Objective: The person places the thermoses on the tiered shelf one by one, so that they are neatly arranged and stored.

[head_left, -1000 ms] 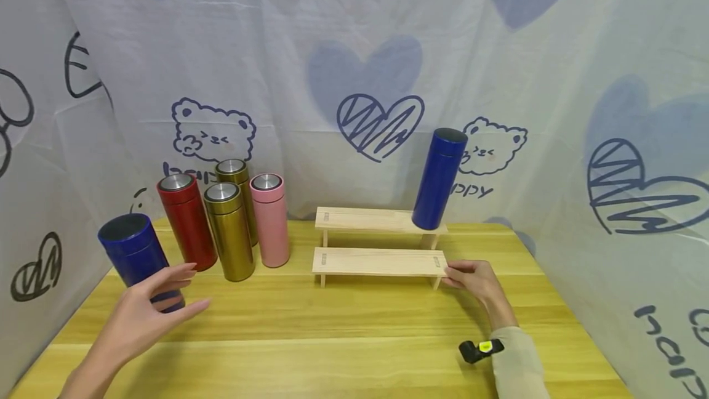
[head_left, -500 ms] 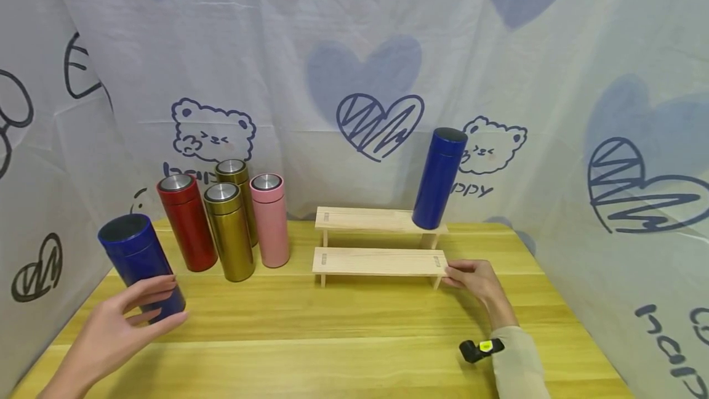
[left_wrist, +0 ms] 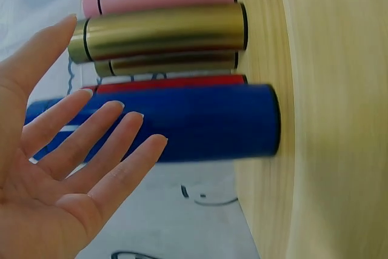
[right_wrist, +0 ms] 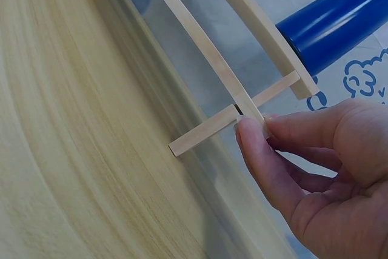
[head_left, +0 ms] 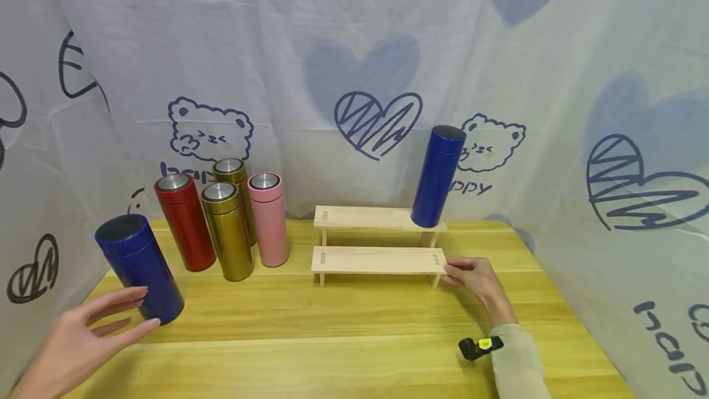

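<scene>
My left hand [head_left: 88, 340], fingers spread and bent a little, is beside the front blue bottle [head_left: 145, 270] at the left of the table. In the left wrist view the palm of the left hand [left_wrist: 73, 162] shows with nothing in it, its fingertips in front of the blue bottle [left_wrist: 206, 122]. My right hand [head_left: 476, 282] pinches the right end of the lower wooden shelf [head_left: 376, 260]. In the right wrist view the thumb and forefinger of the right hand [right_wrist: 321, 168] grip the shelf board's end [right_wrist: 206, 53]. Another blue bottle [head_left: 437, 177] stands on the upper shelf's [head_left: 360, 218] right end.
A red bottle [head_left: 187, 223], a front gold bottle [head_left: 228, 233], a rear gold bottle [head_left: 235, 174] and a pink bottle [head_left: 268, 220] stand left of the shelves on the wooden table [head_left: 332, 350]. A printed cloth [head_left: 299, 29] hangs behind and at both sides.
My left hand has moved left and down, away from the front blue bottle, which stands in the same place. The right hand keeps its pinch on the lower shelf.
</scene>
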Available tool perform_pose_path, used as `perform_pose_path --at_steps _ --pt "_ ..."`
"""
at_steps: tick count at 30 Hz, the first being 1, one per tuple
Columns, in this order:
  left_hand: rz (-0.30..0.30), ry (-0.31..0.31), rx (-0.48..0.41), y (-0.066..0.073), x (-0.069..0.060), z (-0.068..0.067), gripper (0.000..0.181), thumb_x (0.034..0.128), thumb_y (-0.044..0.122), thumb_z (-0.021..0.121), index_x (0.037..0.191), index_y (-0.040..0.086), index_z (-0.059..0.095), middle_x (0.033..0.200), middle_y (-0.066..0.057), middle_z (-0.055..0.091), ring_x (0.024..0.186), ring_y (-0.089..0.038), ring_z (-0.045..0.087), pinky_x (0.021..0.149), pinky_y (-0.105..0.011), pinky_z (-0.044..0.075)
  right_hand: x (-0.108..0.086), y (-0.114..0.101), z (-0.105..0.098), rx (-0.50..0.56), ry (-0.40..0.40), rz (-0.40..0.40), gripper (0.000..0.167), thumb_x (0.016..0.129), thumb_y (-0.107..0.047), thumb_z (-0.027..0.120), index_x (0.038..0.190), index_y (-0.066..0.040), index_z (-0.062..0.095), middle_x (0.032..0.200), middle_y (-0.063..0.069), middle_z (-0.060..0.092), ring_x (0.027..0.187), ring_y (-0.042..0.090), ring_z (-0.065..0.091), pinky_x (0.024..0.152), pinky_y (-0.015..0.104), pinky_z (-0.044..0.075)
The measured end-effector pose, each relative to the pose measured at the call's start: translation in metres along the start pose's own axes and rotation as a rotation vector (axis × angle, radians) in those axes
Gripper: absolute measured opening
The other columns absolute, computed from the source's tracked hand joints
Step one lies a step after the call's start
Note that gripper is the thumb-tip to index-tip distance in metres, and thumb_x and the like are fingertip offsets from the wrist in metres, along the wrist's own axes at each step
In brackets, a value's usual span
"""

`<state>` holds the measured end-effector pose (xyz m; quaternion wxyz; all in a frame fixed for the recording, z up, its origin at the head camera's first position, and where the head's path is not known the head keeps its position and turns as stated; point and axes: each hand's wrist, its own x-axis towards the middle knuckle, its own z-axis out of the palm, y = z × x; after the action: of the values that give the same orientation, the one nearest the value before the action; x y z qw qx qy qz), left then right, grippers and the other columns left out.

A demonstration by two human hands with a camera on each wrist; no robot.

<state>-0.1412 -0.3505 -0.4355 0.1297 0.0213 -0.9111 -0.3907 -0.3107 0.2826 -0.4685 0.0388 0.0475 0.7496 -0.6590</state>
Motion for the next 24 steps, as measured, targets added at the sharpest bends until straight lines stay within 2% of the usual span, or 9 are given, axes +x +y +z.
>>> perform_pose_path --at_steps 2,4,6,8,11,16,19,21,24 --pt "-0.014 0.023 0.019 -0.005 0.000 -0.004 0.062 0.0855 0.034 0.086 0.134 0.001 0.064 0.112 0.027 0.066 0.093 0.031 0.047 0.068 -0.009 0.056 0.000 0.000 0.000 0.002 0.001 -0.002 0.041 0.096 0.011 0.062 0.132 0.027 0.051 0.090 0.003 0.072 0.074 0.009 0.075 0.073 0.022 0.064" --pt "-0.039 0.048 0.042 -0.010 0.001 -0.008 0.063 0.0856 0.035 0.085 0.133 -0.001 0.063 0.117 0.004 0.074 0.089 0.031 0.045 0.064 -0.010 0.055 0.000 0.000 0.000 -0.001 0.001 -0.004 0.041 0.096 0.011 0.062 0.132 0.027 0.051 0.089 0.003 0.072 0.074 0.009 0.075 0.073 0.022 0.064" --pt "-0.059 0.077 0.062 -0.017 0.002 -0.012 0.064 0.0858 0.035 0.085 0.131 -0.004 0.063 0.121 -0.022 0.072 0.085 0.031 0.043 0.061 -0.010 0.054 0.000 0.000 0.001 -0.004 0.004 -0.004 0.040 0.096 0.011 0.062 0.132 0.027 0.051 0.089 0.003 0.072 0.074 0.009 0.075 0.073 0.022 0.064" --pt "-0.077 0.101 0.075 -0.023 0.003 -0.016 0.065 0.0862 0.035 0.085 0.131 -0.007 0.062 0.127 -0.037 0.064 0.083 0.032 0.039 0.059 -0.009 0.052 0.000 -0.001 0.001 -0.009 0.007 -0.004 0.041 0.096 0.011 0.062 0.132 0.026 0.051 0.090 0.003 0.072 0.074 0.010 0.075 0.073 0.022 0.064" --pt "-0.114 0.106 0.096 -0.032 0.008 -0.020 0.071 0.0869 0.038 0.084 0.135 -0.008 0.058 0.132 -0.041 0.059 0.080 0.032 0.036 0.057 -0.013 0.052 -0.001 -0.001 0.000 -0.015 0.011 -0.004 0.041 0.096 0.010 0.062 0.132 0.026 0.052 0.090 0.004 0.072 0.075 0.010 0.075 0.073 0.022 0.064" --pt "-0.172 0.050 0.109 -0.040 0.017 -0.023 0.090 0.0888 0.046 0.080 0.152 -0.006 0.042 0.144 -0.042 0.049 0.078 0.025 0.043 0.067 -0.041 0.061 -0.001 0.000 0.000 -0.019 0.012 -0.002 0.040 0.096 0.010 0.062 0.131 0.026 0.052 0.091 0.004 0.072 0.076 0.011 0.076 0.075 0.024 0.065" --pt "-0.154 0.026 0.103 -0.043 0.021 -0.021 0.092 0.0895 0.045 0.080 0.154 -0.006 0.039 0.144 -0.042 0.049 0.080 0.027 0.043 0.068 -0.038 0.060 0.000 0.001 0.000 -0.019 0.013 -0.003 0.040 0.096 0.010 0.063 0.131 0.026 0.052 0.091 0.004 0.072 0.077 0.012 0.076 0.075 0.024 0.065" --pt "-0.146 0.015 0.094 -0.044 0.024 -0.019 0.092 0.0892 0.045 0.080 0.155 -0.005 0.038 0.144 -0.041 0.049 0.081 0.032 0.034 0.062 -0.024 0.056 0.001 0.001 0.000 -0.019 0.016 -0.007 0.040 0.096 0.010 0.063 0.131 0.026 0.053 0.091 0.005 0.073 0.077 0.012 0.076 0.074 0.023 0.065" --pt "-0.155 -0.004 0.084 -0.044 0.029 -0.016 0.096 0.0900 0.046 0.079 0.158 -0.005 0.033 0.146 -0.041 0.048 0.091 0.006 0.066 0.074 -0.039 0.059 0.002 0.002 0.000 -0.021 0.018 -0.013 0.040 0.095 0.011 0.063 0.131 0.026 0.053 0.092 0.005 0.073 0.077 0.012 0.076 0.075 0.024 0.065"
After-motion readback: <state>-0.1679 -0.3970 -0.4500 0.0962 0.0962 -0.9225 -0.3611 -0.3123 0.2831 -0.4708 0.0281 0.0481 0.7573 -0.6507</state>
